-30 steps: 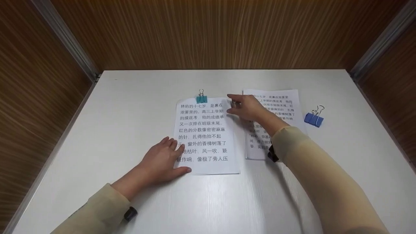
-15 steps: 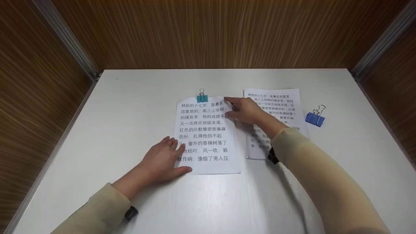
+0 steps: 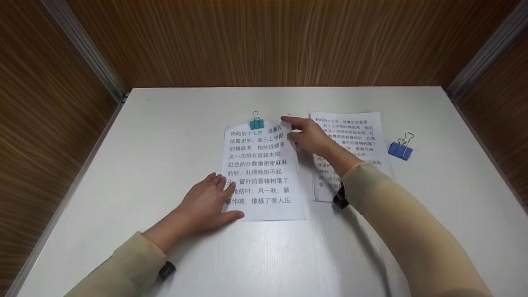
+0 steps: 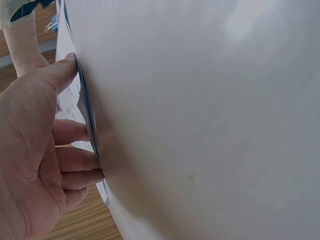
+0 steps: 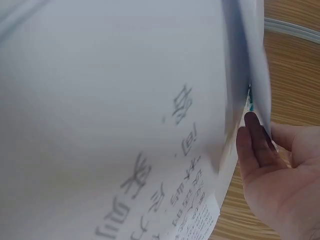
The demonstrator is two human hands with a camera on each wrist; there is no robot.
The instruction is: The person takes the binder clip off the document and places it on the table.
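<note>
Pressing flat, left hand (image 3: 206,202) pins the teal-clipped printed stack (image 3: 260,169); right hand (image 3: 311,136) fingers its corner. Two stacks, two clips.

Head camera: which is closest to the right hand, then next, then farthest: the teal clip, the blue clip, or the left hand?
From the right hand:
1. Teal binder clip, just to its left, on the top edge of the middle paper stack.
2. Blue binder clip, off to its right, lying on the table.
3. Left hand, nearer the person, at the stack's lower left.
</note>
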